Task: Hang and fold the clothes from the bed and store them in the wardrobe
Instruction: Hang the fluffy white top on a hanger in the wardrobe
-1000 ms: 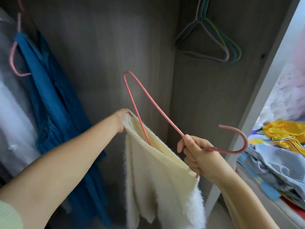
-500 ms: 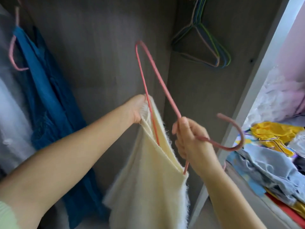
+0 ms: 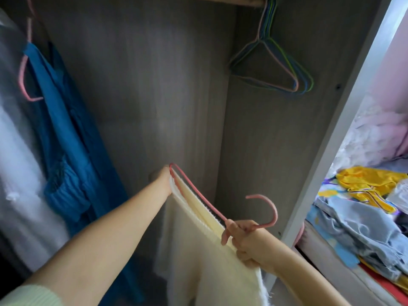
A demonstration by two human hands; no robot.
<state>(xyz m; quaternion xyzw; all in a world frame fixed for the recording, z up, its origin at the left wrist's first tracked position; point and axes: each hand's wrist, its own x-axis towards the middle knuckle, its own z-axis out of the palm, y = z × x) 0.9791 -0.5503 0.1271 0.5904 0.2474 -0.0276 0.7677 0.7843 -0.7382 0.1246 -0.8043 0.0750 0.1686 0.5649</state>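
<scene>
inside an open wardrobe, seen from above the hands. at the far left edge hangs a pale garment under a clear cover, and just beside it a blue dress on a pink hanger, its folds falling toward the wardrobe's lower left corner. a pale green sleeve cuff shows at the bottom left of the frame.

the left hand reaches out in the middle of the wardrobe space, gripping the far end of a cream fuzzy garment together with the far tip of a pink wire hanger; its fingers are mostly hidden behind the cloth, so how they curl cannot be told beyond that they hold the fabric edge taut. the hanger lies nearly flat, running from the left hand down and right along the garment's top edge, which is draped over it, the cloth hanging down toward the bottom of the frame.

the right hand holds the hanger's neck, fingers curled round the wire just below the hook, which curves up and over to the right. the same hand also touches the near top edge of the cream garment.

high on the wardrobe's right side wall, a bunch of empty wire hangers in pink, blue and green hangs from the rail near the top right corner. past the wardrobe's white frame edge, at the right, a bed carries a heap of clothes: a yellow garment on top, light blue-grey fabric below it.
</scene>
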